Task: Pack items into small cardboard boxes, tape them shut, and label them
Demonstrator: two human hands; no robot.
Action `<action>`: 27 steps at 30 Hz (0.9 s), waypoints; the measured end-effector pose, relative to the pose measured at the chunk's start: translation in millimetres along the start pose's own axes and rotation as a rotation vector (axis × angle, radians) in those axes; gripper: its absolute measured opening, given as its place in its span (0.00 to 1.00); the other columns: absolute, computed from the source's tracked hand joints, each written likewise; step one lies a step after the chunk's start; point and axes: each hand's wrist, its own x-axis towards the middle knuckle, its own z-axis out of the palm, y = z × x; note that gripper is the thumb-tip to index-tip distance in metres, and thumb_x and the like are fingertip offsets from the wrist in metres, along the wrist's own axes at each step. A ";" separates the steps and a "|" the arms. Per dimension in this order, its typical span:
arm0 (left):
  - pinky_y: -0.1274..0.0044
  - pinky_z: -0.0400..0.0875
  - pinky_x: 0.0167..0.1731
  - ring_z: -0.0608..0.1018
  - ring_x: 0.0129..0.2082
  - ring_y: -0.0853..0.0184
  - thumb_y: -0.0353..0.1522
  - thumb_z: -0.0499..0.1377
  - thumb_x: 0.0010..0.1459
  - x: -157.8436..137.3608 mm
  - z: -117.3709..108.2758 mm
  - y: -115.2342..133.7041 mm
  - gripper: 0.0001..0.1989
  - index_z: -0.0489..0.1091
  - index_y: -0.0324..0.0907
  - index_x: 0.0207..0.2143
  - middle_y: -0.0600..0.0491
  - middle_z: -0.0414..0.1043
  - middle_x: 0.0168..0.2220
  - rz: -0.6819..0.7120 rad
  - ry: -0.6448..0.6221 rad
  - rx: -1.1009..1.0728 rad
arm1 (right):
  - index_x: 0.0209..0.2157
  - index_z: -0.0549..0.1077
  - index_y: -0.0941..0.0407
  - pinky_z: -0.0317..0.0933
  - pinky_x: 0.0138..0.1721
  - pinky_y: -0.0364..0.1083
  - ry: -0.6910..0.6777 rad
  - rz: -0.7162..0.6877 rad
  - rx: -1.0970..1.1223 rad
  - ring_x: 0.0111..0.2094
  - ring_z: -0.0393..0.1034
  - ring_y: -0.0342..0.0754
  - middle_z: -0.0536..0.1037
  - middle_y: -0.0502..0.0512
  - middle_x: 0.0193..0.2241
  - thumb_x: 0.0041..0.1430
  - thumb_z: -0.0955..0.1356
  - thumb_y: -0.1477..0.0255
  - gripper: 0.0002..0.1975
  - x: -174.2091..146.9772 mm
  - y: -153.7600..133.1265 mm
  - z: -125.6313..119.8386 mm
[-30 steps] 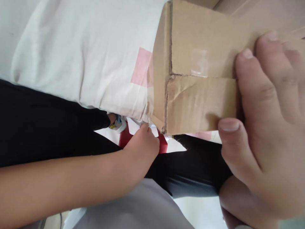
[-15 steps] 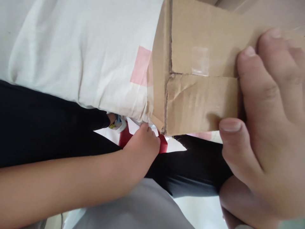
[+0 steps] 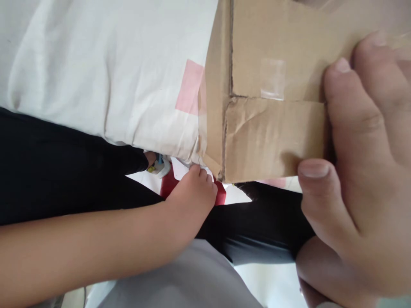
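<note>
The cardboard box sits on the white cloth, just left of my right hand, which spreads wide against it, thumb near its lower edge. My left hand curls just beside the box's near corner; whether it grips anything, I cannot tell.

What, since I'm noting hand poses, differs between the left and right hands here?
The left hand has its fingers curled in; the right hand has them extended, thumb apart.
The left hand is beside the lower-left corner of the cardboard box; the right hand is at the box's right side.
The left hand looks smaller in view than the right hand.
Both are bare.
</note>
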 end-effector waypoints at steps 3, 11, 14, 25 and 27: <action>0.63 0.67 0.54 0.78 0.49 0.53 0.31 0.62 0.58 2.4 5.4 -5.1 0.10 0.77 0.44 0.43 0.47 0.80 0.37 0.039 -0.020 -0.026 | 0.73 0.33 0.41 0.40 0.67 0.71 0.000 -0.004 0.004 0.72 0.42 0.72 0.48 0.49 0.74 0.73 0.50 0.52 0.33 1.0 1.2 0.5; 0.58 0.69 0.53 0.75 0.55 0.47 0.36 0.62 0.59 -2.0 39.6 -0.2 0.16 0.74 0.54 0.50 0.50 0.79 0.41 0.108 0.284 -0.361 | 0.72 0.28 0.42 0.40 0.66 0.72 -0.005 0.080 0.011 0.73 0.41 0.72 0.49 0.53 0.74 0.73 0.51 0.53 0.34 -1.2 -9.4 -2.0; 0.58 0.68 0.56 0.74 0.58 0.47 0.33 0.64 0.56 -1.5 27.5 0.6 0.17 0.75 0.53 0.49 0.50 0.78 0.49 0.163 0.273 -0.302 | 0.72 0.29 0.44 0.40 0.65 0.72 -0.015 0.095 0.017 0.72 0.42 0.75 0.49 0.53 0.74 0.72 0.51 0.52 0.35 -1.6 -9.3 -2.1; 0.67 0.69 0.24 0.77 0.26 0.62 0.30 0.64 0.53 0.6 -39.0 10.7 0.03 0.75 0.46 0.32 0.51 0.80 0.33 0.797 -0.074 -0.056 | 0.74 0.33 0.45 0.39 0.68 0.70 -0.027 0.080 0.009 0.73 0.39 0.70 0.48 0.55 0.74 0.73 0.51 0.53 0.34 -1.3 -8.5 -2.7; 0.68 0.58 0.15 0.65 0.14 0.67 0.35 0.62 0.60 0.4 -45.0 12.6 0.09 0.72 0.46 0.26 0.55 0.70 0.17 0.841 -0.163 -0.076 | 0.75 0.39 0.45 0.39 0.68 0.69 -0.027 0.035 0.001 0.73 0.40 0.69 0.47 0.54 0.74 0.73 0.51 0.52 0.34 -0.7 -3.9 -1.5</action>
